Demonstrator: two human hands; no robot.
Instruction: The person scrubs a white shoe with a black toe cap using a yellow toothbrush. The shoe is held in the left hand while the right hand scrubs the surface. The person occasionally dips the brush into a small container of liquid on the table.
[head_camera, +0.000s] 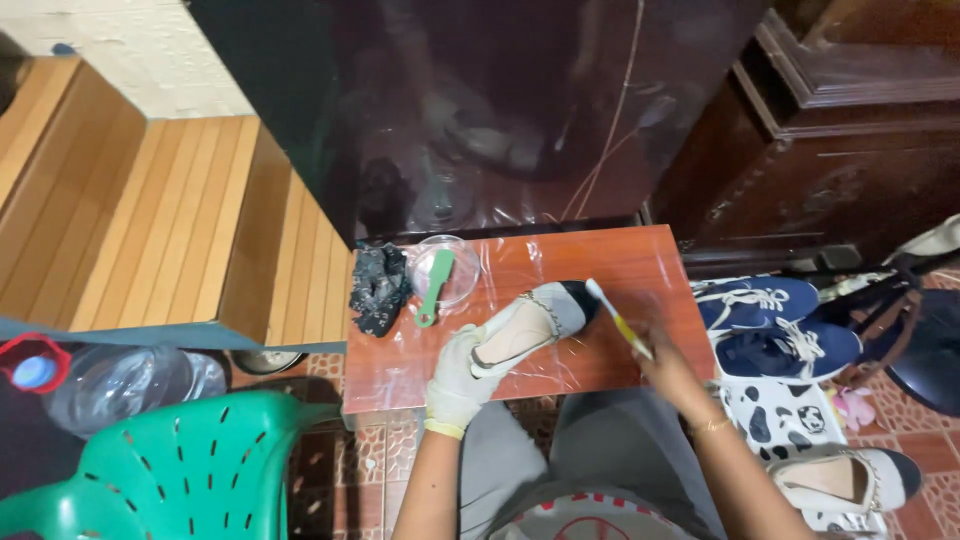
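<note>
My left hand (458, 372), in a pale rubber glove, grips a cream flat shoe with a black toe (535, 322) by its heel on a small reddish-brown table (640, 270) wrapped in clear plastic. My right hand (668, 368), bare and blurred, holds a toothbrush (618, 318) with a yellow handle; its white head touches the shoe's black toe. To the left on the table sit a clear bowl (450, 268) with a green brush (434, 285) resting across it and a crumpled black cloth (379, 287).
A green plastic chair (190, 460) and a large clear water bottle (120, 378) stand at lower left. Blue sneakers (770, 320), a spotted item and the matching cream shoe (850, 478) lie on the tiled floor at right. Dark glossy furniture stands behind the table, wooden steps at left.
</note>
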